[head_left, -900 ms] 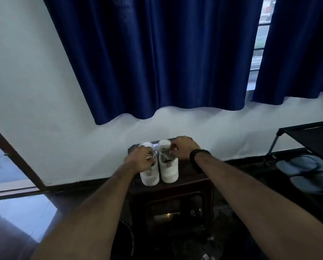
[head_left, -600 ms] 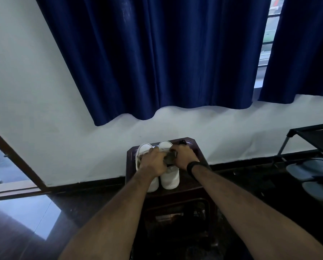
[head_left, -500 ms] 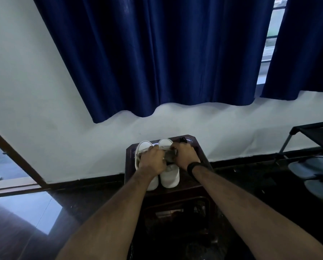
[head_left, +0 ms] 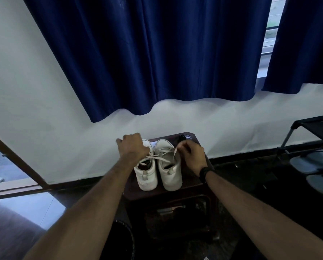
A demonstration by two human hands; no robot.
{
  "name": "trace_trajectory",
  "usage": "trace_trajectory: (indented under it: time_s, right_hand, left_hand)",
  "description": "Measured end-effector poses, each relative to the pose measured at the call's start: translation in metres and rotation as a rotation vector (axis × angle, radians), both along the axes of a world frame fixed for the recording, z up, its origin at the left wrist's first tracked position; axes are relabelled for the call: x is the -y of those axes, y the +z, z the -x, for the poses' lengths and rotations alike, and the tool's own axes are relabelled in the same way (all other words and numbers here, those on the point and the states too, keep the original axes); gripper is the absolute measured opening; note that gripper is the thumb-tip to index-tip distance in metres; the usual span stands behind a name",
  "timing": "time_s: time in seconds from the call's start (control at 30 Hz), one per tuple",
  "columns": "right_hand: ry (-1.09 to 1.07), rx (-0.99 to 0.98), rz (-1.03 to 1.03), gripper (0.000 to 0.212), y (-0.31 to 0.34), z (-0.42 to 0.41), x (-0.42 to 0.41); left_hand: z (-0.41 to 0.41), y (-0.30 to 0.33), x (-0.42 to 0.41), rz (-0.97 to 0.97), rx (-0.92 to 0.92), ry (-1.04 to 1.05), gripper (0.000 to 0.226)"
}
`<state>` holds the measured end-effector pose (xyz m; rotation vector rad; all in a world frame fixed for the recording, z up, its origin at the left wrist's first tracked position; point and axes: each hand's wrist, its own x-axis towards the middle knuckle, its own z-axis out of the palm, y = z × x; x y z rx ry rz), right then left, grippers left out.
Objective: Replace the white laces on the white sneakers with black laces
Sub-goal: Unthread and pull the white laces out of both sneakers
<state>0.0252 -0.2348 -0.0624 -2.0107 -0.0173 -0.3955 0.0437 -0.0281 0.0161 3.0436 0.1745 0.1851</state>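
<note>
Two white sneakers stand side by side on a dark wooden stool [head_left: 198, 186], heels toward me: the left sneaker [head_left: 146, 175] and the right sneaker [head_left: 171, 173]. A white lace [head_left: 161, 157] stretches across their tops. My left hand [head_left: 132, 148] is fisted over the left sneaker, gripping one lace end. My right hand [head_left: 191, 153] pinches the other lace end beside the right sneaker. A small black object [head_left: 182, 137], possibly the black laces, lies at the stool's far edge.
A white wall and blue curtains [head_left: 156, 53] rise behind the stool. A black shoe rack [head_left: 314, 126] with grey slippers [head_left: 314, 162] stands at the right. A dark round bin [head_left: 119, 239] sits on the floor near my left arm. A door frame [head_left: 16, 156] is at the left.
My hands were together over the right sneaker's tongue; now they have pulled apart, left hand leftward and right hand rightward, drawing the white lace out taut between them.
</note>
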Motion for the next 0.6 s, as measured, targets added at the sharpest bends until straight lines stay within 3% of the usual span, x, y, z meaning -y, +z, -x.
trace_trajectory:
  time_s: [0.1, 0.17, 0.23, 0.33, 0.4, 0.53, 0.6]
  right_hand:
    - [0.022, -0.186, -0.529, 0.015, 0.009, -0.004, 0.001]
    - [0.111, -0.277, -0.826, 0.014, 0.016, -0.004, 0.002]
    - [0.188, -0.338, -0.957, 0.018, 0.019, -0.005, 0.004]
    - [0.239, -0.410, -0.996, 0.019, 0.016, -0.003, 0.009]
    - [0.219, -0.432, -0.888, 0.018, 0.010, -0.003, 0.013]
    - [0.007, -0.343, -0.109, 0.037, 0.007, -0.009, 0.026]
    - [-0.035, -0.292, 0.112, 0.040, 0.009, -0.012, 0.025]
  left_hand:
    - [-0.009, -0.006, 0.016, 0.213, 0.072, -0.241, 0.039]
    - [-0.013, -0.014, 0.029, 0.318, -0.037, -0.396, 0.036]
    - [-0.010, -0.023, 0.043, 0.252, -0.126, -0.509, 0.035]
    - [-0.007, -0.035, 0.051, 0.222, -0.010, -0.522, 0.023]
    - [-0.009, -0.040, 0.049, 0.232, 0.052, -0.516, 0.007]
    - [-0.015, -0.039, 0.047, 0.584, -0.130, -0.443, 0.012]
    - [-0.018, -0.035, 0.048, 0.729, -0.253, -0.349, 0.015]
